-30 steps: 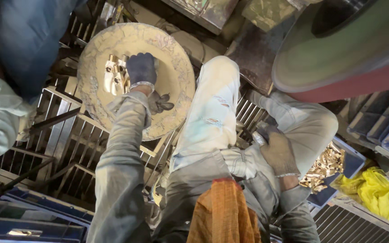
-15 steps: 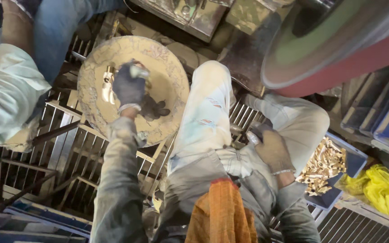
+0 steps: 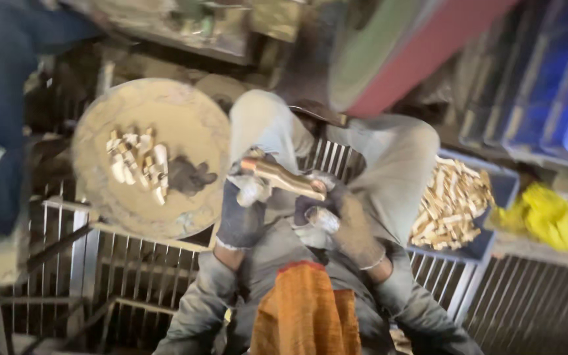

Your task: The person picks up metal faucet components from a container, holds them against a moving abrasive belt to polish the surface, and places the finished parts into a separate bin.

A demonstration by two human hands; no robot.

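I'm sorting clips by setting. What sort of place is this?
Probably a small metal workshop: a blue crate full of brass pieces, more on a round tray, and metal grating underfoot.

One head-worn camera, facing steeply down, close above the wearer's lap. Frame spans round tray (image 3: 198, 112) to blue crate (image 3: 504, 184). Edges blurred.
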